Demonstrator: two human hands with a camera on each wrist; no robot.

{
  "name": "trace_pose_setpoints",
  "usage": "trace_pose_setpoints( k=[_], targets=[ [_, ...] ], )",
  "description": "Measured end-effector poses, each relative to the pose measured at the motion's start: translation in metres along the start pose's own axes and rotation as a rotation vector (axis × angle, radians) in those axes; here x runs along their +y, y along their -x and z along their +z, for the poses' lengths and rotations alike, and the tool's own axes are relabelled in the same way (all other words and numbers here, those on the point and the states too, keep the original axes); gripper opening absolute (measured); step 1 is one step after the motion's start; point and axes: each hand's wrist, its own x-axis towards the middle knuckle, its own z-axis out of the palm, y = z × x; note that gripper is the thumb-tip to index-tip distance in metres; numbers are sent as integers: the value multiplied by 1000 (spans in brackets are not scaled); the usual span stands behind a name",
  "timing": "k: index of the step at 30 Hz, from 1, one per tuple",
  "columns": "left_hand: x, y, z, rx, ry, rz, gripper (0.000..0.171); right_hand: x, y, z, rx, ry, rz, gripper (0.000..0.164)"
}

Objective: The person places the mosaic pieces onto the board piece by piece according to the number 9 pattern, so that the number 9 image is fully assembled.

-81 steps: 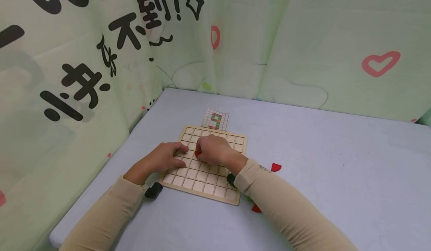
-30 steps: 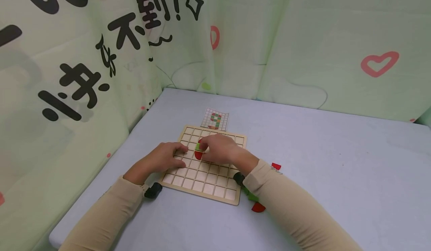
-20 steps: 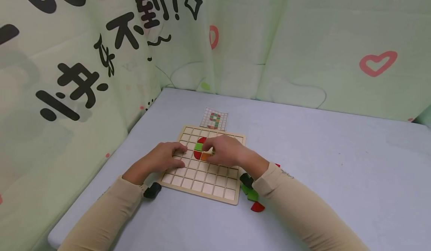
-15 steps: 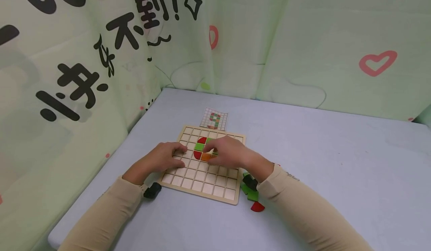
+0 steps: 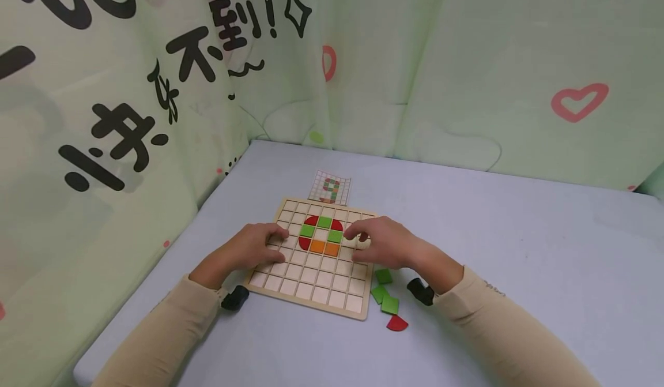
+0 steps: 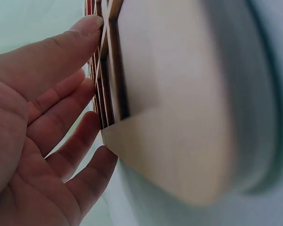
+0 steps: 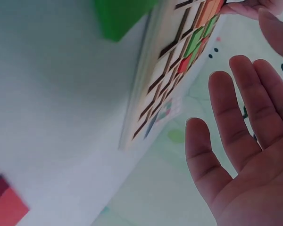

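Observation:
A wooden grid board [image 5: 295,287] lies on the table. Set in its upper middle cells is a ring of tiles: red quarter-round tiles [image 5: 337,225], green square tiles [image 5: 307,231] and orange square tiles [image 5: 317,247]. My left hand [image 5: 244,250] rests at the board's left side, thumb and fingers spread; in the left wrist view its fingertips [image 6: 108,153] meet the board's edge. My right hand [image 5: 386,241] hovers over the board's right side beside the ring, fingers loosely bent. In the right wrist view that hand [image 7: 254,155] holds nothing.
A printed pattern card [image 5: 330,188] lies behind the board's far edge. Several loose tiles lie off its right side: green squares [image 5: 389,305] and a red quarter-round [image 5: 397,323]. Black wrist cameras [image 5: 236,298] hang under both wrists. Curtains [image 5: 467,87] stand along the table's back and left.
My right hand has drawn back to the right from over the ring, uncovering its tiles. The left hand has stayed at the board's left side. The loose green tiles now show beyond my right wrist.

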Motion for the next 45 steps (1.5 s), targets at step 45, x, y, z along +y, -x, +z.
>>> trace_pose_setpoints(
  k=[45],
  targets=[
    [-4,-3,3,10,3,18,43,44,36,12,-6,91,21,18]
  ],
)
